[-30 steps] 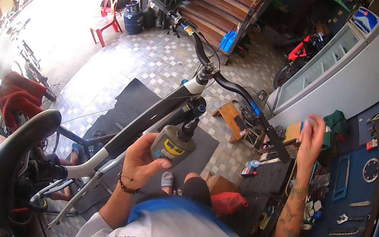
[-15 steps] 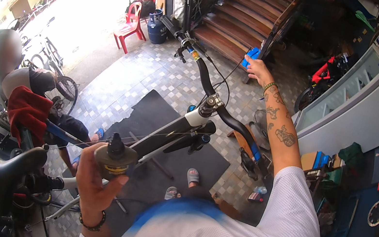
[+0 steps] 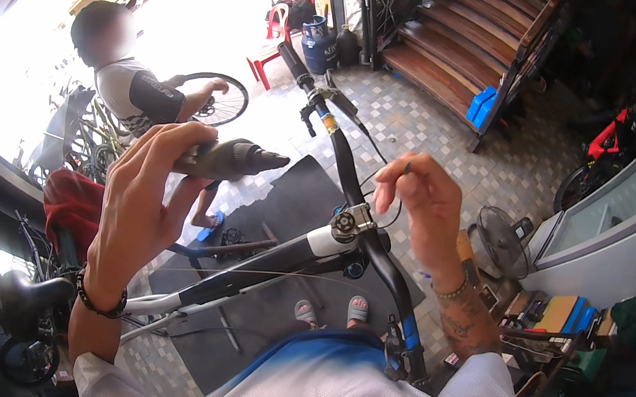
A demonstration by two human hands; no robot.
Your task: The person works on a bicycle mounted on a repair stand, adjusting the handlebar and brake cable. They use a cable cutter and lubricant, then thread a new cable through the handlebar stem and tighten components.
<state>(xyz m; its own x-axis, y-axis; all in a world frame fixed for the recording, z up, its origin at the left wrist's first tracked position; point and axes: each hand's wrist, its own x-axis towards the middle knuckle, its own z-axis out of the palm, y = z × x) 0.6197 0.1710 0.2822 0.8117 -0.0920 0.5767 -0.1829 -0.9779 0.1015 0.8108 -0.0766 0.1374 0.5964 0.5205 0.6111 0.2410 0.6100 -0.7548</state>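
In my left hand (image 3: 144, 181) is a dark squeeze bottle (image 3: 217, 157), tipped on its side with its ribbed, tapered nozzle toward the right. My right hand (image 3: 423, 210) is raised right of the handlebar stem; thumb and forefinger pinch a small dark piece (image 3: 407, 168) whose kind does not show. Below and between my hands stands a bicycle with a white and black frame (image 3: 242, 265). Its black handlebar (image 3: 345, 153) runs from far to near, with a brake lever (image 3: 341, 102) at the far end. A thin black cable (image 3: 397, 210) loops close to my right fingers.
A person (image 3: 133, 85) at the left is near a bicycle wheel (image 3: 225, 102). Wooden stairs (image 3: 456, 42) rise at the back, a blue object (image 3: 481, 106) at their foot. A fan (image 3: 499, 240) and glass-fronted cooler (image 3: 619, 219) stand right. A black mat (image 3: 294, 195) covers tiles.
My right hand has come back from its reach toward the stairs to near the stem. My left hand has risen, and the bottle has gone from upright to lying sideways. The view has shifted left.
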